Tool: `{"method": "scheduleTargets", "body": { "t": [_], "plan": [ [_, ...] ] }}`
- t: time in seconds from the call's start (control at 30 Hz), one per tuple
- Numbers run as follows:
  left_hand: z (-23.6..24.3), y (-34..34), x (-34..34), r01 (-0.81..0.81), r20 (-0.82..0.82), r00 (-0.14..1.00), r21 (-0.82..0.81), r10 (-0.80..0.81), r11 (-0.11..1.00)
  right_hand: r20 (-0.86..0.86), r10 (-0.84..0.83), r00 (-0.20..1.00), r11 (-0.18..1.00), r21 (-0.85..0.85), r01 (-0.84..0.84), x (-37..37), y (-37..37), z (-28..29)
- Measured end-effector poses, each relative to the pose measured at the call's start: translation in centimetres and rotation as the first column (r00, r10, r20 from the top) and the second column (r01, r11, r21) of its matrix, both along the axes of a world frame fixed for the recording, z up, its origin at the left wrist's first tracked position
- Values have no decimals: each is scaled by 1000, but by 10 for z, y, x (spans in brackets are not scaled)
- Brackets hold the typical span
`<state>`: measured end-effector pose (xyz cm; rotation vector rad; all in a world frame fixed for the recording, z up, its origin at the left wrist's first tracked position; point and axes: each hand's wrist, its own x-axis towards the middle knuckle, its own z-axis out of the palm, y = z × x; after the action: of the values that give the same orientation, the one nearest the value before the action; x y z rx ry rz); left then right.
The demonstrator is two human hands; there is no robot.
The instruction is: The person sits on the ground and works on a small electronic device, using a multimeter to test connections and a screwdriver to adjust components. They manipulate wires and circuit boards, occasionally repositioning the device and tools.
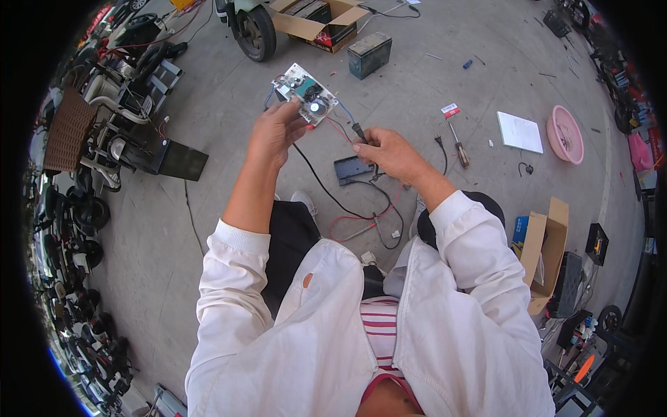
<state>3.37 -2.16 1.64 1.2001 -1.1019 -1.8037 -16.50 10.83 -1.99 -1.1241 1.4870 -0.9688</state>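
Observation:
My left hand [275,130] grips the lower left edge of a circuit board [306,94], tilted so its parts face me. Blue and black wires hang from the board. With thumb and fingers, my right hand [389,154] pinches a black cable connector [358,132], close to the board's right side; a blue wire runs between the two. Below my hands an open black plastic case [353,169] lies on the concrete floor. Around it loop a black cable and a red test lead [361,233]. A two-pin plug [439,141] rests just right of my right hand.
Beyond the board stand a dark battery [369,55], a cardboard box [340,35] and a scooter wheel [254,33]. To the right lie a screwdriver [461,154], a white booklet [520,132] and a pink basin [564,135]. Another open carton [552,254] stands near my right elbow. Several scooters line the left.

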Motion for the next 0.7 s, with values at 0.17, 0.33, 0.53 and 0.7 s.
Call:
{"method": "scheduleTargets", "body": {
  "t": [0.17,0.33,0.53,0.7],
  "plan": [
    [-5,1,-1,65,48,997,-6,-64,998,-6,-11,1000,1000,23,11,0,3,6],
    [0,7,-5,141,43,989,5,-142,990,40,-46,998,999,16,46,2,2,8],
    [-2,12,-10,250,112,963,-16,-247,968,15,-64,998,996,-65,65,3,1,11],
    [-5,20,-16,345,147,928,8,-343,938,30,-63,998,990,-127,67,4,-1,14]
  ]
}}
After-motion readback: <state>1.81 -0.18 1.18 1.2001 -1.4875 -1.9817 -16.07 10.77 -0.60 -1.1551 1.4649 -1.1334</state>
